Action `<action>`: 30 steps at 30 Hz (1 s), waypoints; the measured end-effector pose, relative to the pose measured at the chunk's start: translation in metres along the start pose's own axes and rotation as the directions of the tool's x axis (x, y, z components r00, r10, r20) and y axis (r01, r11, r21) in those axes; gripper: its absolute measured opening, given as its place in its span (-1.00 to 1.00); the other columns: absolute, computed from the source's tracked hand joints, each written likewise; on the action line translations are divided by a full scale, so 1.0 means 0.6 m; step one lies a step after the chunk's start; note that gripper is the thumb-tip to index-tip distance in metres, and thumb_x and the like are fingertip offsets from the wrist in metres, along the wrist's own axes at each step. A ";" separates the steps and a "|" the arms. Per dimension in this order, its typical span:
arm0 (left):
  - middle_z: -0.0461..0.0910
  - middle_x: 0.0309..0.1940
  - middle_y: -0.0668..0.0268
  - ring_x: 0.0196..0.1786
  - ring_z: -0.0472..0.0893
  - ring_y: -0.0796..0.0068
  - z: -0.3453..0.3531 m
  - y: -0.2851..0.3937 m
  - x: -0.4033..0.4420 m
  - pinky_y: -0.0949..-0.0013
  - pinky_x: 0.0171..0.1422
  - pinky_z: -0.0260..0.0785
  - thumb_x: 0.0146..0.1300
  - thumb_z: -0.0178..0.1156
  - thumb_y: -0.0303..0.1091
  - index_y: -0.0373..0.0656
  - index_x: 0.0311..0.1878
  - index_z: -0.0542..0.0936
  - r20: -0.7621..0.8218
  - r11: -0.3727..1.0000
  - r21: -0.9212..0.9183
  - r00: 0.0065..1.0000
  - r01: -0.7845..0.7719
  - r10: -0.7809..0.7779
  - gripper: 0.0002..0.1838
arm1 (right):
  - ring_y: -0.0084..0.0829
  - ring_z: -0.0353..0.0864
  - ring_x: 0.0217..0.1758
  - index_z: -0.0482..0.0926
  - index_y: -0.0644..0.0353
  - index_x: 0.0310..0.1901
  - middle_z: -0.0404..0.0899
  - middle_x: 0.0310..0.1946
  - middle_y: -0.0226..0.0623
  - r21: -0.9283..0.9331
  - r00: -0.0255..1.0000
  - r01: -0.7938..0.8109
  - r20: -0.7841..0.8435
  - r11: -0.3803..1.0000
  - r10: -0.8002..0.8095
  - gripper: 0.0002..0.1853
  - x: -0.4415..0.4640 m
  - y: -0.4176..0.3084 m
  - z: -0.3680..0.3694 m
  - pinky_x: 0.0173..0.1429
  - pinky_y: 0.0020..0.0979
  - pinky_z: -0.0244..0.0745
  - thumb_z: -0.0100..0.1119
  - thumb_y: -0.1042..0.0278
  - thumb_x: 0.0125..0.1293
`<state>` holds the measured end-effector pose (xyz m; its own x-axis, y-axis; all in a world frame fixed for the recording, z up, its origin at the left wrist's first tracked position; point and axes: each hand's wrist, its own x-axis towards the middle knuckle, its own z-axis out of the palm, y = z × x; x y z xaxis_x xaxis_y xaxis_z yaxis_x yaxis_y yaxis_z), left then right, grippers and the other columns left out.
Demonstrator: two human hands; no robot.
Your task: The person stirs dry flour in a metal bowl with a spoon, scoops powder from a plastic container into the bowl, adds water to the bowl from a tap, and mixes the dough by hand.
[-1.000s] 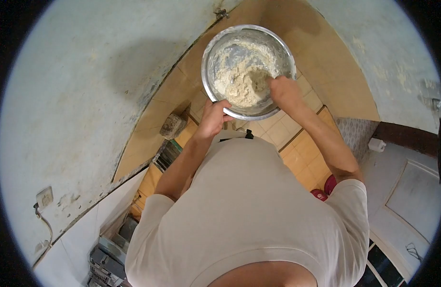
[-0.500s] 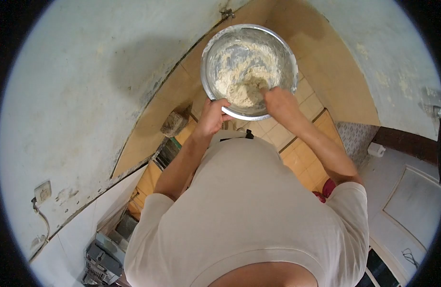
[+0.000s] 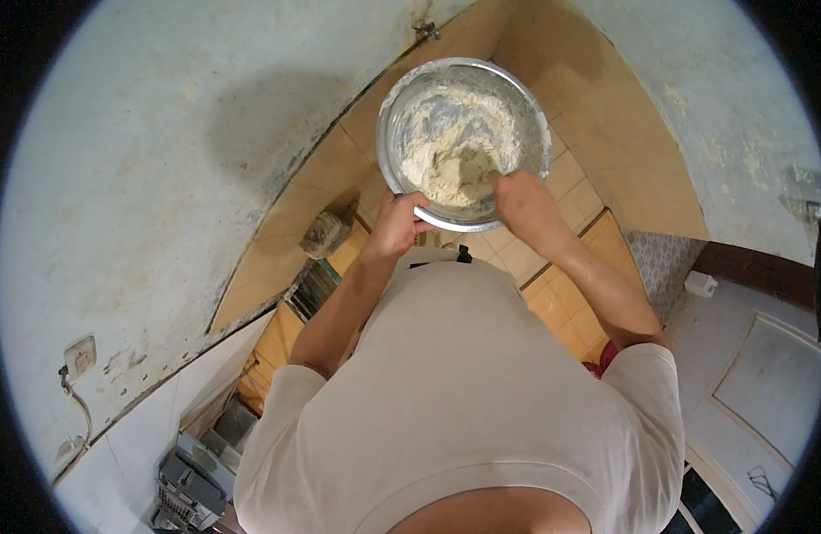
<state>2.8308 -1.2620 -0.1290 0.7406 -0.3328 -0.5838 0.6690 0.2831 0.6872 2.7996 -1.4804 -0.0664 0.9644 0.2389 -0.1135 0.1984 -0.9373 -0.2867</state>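
Because the left hand (image 3: 395, 224) pinches the metal bowl (image 3: 385, 142) at just one spot on its rim, thumb over the edge, a hard push from the right hand (image 3: 528, 206) could twist or tip it. The bowl is out in front of the person, over the tiled floor (image 3: 566, 307); whether anything props it underneath, I can't see. Floury mixture (image 3: 446, 169) clings high up its wall, so a brisk stroke might fling some out. Those right fingers are mostly hidden; I cannot tell whether they grip a tool.
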 end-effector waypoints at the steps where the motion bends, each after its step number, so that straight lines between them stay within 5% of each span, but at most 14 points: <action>1: 0.55 0.01 0.01 -0.05 0.67 0.16 0.001 0.000 0.000 0.12 -0.04 0.66 0.17 0.05 -0.52 -0.46 0.22 0.31 -0.008 1.000 -0.014 1.000 0.005 -0.005 -0.49 | 0.10 0.63 -0.41 0.55 0.36 -0.33 0.57 -0.51 0.17 0.026 1.000 0.017 0.023 1.000 -0.017 -0.89 -0.004 -0.008 0.003 -0.29 -0.04 0.55 0.09 0.54 0.10; 9: 0.54 0.02 0.00 -0.03 0.65 0.14 -0.002 0.002 0.001 0.11 0.01 0.64 0.17 0.04 -0.52 -0.45 0.22 0.31 -0.009 0.999 -0.004 0.999 0.040 -0.040 -0.48 | 0.03 0.66 -0.40 0.58 0.32 -0.41 0.58 -0.50 0.10 -0.109 0.996 -0.072 0.053 0.991 0.078 -0.85 0.023 0.001 0.010 -0.31 -0.06 0.58 0.06 0.45 0.19; 15: 0.54 0.05 0.02 0.03 0.63 0.15 -0.016 0.018 -0.010 0.11 0.08 0.61 0.16 0.05 -0.49 -0.43 0.22 0.34 0.053 0.997 0.019 0.996 0.068 -0.069 -0.48 | 0.03 0.69 -0.35 0.63 0.31 -0.42 0.60 -0.47 0.11 -0.118 0.971 -0.026 -0.237 0.993 -0.003 -0.81 0.072 0.025 -0.027 -0.27 -0.06 0.59 0.06 0.41 0.19; 25: 0.51 0.09 0.00 0.01 0.63 0.12 -0.021 0.030 -0.012 0.07 0.07 0.61 0.12 0.05 -0.52 -0.43 0.24 0.30 0.066 0.987 0.083 0.988 0.135 -0.141 -0.44 | -0.07 0.71 -0.35 0.70 0.14 -0.34 0.66 -0.44 -0.07 -0.193 0.899 0.413 0.242 0.890 -0.365 -0.82 0.078 0.010 -0.023 -0.29 -0.14 0.61 0.08 0.38 0.15; 30: 0.51 0.08 0.00 0.02 0.64 0.12 -0.029 0.026 -0.012 0.07 0.05 0.62 0.12 0.05 -0.52 -0.42 0.26 0.29 0.055 0.989 0.078 0.990 0.127 -0.131 -0.43 | -0.09 0.70 -0.36 0.70 0.08 -0.20 0.64 -0.45 -0.05 -0.255 0.929 0.349 0.221 0.902 -0.297 -0.77 0.074 0.038 -0.061 -0.26 -0.12 0.59 0.12 0.42 0.12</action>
<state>2.8370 -1.2394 -0.1215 0.6419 -0.4160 -0.6441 0.7504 0.1680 0.6393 2.8534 -1.5004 -0.0434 0.7985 0.5562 -0.2302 0.5599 -0.8267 -0.0551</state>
